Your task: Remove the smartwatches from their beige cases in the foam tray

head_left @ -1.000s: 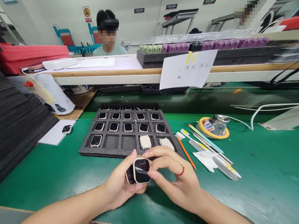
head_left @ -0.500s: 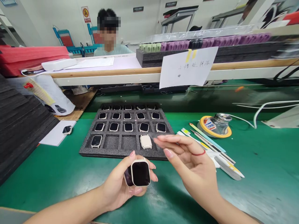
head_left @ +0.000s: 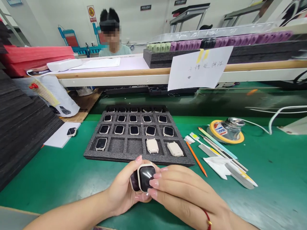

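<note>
Two strapless cream smartwatches are together in front of me. My left hand point(head_left: 122, 188) is closed around both, the front smartwatch point(head_left: 145, 175) overlapping the rear smartwatch point(head_left: 134, 182). Both dark screens face me. From the right, my right hand point(head_left: 189, 193) presses its fingertips on the front watch's right edge and screen; its thumb is hidden. Just beyond lies a grey foam tray point(head_left: 115, 156) holding several watches screen up. In its nearest row, two watches point(head_left: 152, 146) lie back up, and two compartments point(head_left: 116, 146) hold nothing.
Right of the tray lie an orange stick point(head_left: 196, 159), blade-like tools point(head_left: 240, 176), white wipes point(head_left: 217, 166) and a glass bottle point(head_left: 229, 129) in a yellow ring. A watch point(head_left: 71, 131) rests on white paper at left. Dark foam sheets point(head_left: 26, 134) are stacked there. A person point(head_left: 112, 41) sits beyond the shelf.
My right hand has moved left and down from beside the tray onto the front watch, its fingers now touching it. The left hand still holds both watches. The view has shifted slightly.
</note>
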A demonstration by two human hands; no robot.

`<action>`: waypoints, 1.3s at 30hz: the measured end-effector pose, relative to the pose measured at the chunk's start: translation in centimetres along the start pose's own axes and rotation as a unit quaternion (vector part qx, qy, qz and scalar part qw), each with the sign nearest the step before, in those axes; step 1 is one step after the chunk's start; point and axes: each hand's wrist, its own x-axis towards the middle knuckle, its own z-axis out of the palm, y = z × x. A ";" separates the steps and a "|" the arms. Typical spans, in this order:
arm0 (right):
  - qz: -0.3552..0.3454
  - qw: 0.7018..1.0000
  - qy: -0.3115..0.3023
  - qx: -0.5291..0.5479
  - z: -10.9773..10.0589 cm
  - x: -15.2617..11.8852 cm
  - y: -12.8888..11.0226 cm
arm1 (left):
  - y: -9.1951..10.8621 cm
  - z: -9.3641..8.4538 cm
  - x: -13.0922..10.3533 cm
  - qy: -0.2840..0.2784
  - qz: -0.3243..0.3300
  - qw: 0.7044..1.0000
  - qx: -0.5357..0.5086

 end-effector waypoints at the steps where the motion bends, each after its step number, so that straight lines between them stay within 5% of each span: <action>1: -0.020 1.000 0.001 -0.006 0.1 0.0 0.0 | 0.0 0.1 0.0 0.002 -0.003 1.000 0.001; 5: -0.025 0.999 0.008 -0.040 0.2 0.5 0.1 | -0.2 0.2 0.1 0.014 0.029 0.999 0.017; 13: 0.153 0.986 0.013 0.069 1.3 1.3 -0.6 | -1.1 0.0 0.1 0.022 0.081 0.991 0.107; 26: 0.108 0.993 0.011 0.042 0.7 1.7 0.3 | -0.4 0.4 0.0 0.054 0.046 0.996 0.055; 30: 0.162 0.985 0.053 -0.018 1.0 2.0 2.3 | -0.9 0.3 0.0 0.048 0.065 0.993 0.084; 33: 0.216 0.974 0.038 -0.055 2.4 2.7 4.2 | -1.6 0.1 0.1 0.046 0.022 0.986 0.159; 39: 0.217 0.971 -0.057 -0.088 5.3 3.3 6.1 | -1.8 -0.4 0.3 -0.001 -0.056 0.976 0.208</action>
